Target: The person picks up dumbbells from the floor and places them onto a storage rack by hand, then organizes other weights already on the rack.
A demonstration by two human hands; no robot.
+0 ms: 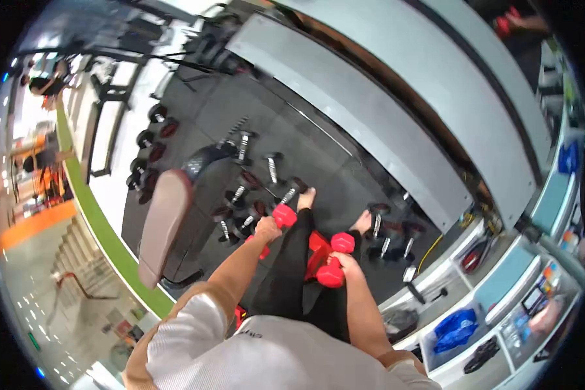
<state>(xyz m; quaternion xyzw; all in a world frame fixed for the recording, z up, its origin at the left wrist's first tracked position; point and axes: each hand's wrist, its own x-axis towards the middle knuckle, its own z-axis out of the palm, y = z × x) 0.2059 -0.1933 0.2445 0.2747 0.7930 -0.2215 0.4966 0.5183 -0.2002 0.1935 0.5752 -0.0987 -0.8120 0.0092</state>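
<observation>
My left hand is wrapped round the handle of a red dumbbell, held out over the floor; its other head shows below the wrist. My right hand grips a second red dumbbell, close to my right thigh, with one head above the fingers and one below. Between my legs in black trousers a red object shows in part. Black dumbbells with metal handles, such as one near my left foot, lie on the dark floor.
A padded bench stands at the left, with several black dumbbells beyond it. More dumbbells lie by my right foot. Large grey panels cross the upper right. Shelves with a blue bag are at lower right. People appear far left.
</observation>
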